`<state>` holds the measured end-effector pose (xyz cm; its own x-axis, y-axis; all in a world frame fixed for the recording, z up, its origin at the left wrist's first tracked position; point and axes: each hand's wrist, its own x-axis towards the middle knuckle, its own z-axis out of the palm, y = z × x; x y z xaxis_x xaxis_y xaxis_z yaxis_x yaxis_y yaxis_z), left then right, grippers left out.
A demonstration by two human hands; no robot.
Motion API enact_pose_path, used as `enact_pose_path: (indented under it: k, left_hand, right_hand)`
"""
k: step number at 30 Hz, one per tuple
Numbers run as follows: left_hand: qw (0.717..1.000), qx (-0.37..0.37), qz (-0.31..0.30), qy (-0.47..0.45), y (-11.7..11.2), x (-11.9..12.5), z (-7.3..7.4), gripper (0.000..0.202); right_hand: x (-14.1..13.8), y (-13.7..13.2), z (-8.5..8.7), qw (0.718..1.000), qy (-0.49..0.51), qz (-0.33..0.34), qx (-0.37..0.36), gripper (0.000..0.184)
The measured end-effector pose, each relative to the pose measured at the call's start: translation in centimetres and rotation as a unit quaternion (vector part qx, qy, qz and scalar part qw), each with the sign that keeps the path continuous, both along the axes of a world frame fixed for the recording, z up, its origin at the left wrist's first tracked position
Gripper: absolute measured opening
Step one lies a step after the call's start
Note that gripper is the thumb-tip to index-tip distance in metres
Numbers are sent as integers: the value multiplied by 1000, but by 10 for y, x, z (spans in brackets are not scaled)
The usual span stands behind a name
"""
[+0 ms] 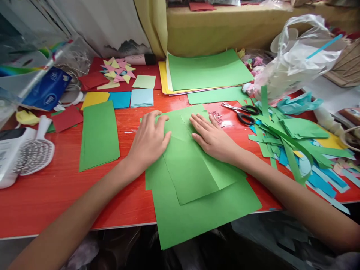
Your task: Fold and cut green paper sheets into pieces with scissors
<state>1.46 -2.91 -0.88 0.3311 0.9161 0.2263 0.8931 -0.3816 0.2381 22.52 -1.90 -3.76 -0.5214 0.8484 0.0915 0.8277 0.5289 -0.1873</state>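
A creased sheet of green paper [191,172] lies on top of larger green sheets [208,221], which hang over the table's front edge. My right hand [212,138] rests flat on the right part of the creased sheet, fingers stretched out toward its far end. At the sheet's left edge, my left hand [150,138] is arched with its fingers apart and nothing visible in them. Further left lies a stack of green paper rectangles [99,135]. Black-handled scissors [243,112] lie slightly open beyond my right hand.
Green and blue paper strips [295,146] are heaped at the right. A pile of large green sheets [208,71] lies at the back. Paper stars [118,70] sit back left, near light blue squares [142,98]. A hairbrush [38,150] is far left, a plastic bag [298,63] back right.
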Motion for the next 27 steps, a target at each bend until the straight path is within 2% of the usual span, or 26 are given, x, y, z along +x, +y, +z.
enact_pose_path:
  k: [3,9,14,16,27]
  left_hand:
    - [999,-34,-8,-20,2,0,-6,39]
    - [997,-48,57,-25,19,-12,-12,33]
    - [984,-126,93,-90,27,-18,-5,27]
    - [981,-136,98,-98,28,-18,-2,23]
    - [977,-180,108,-26,29,-18,6,23]
  right_hand:
    - [-1,-3,-4,999,-35,16,7,59]
    - [-3,-5,-4,998,-67,5,13,61]
    - [-3,-6,-1,997,-73,-1,4,67]
    - [-3,-6,-1,997,-76,-2,3,66]
    - [-3,-6,-2,998,-68,-7,4,67]
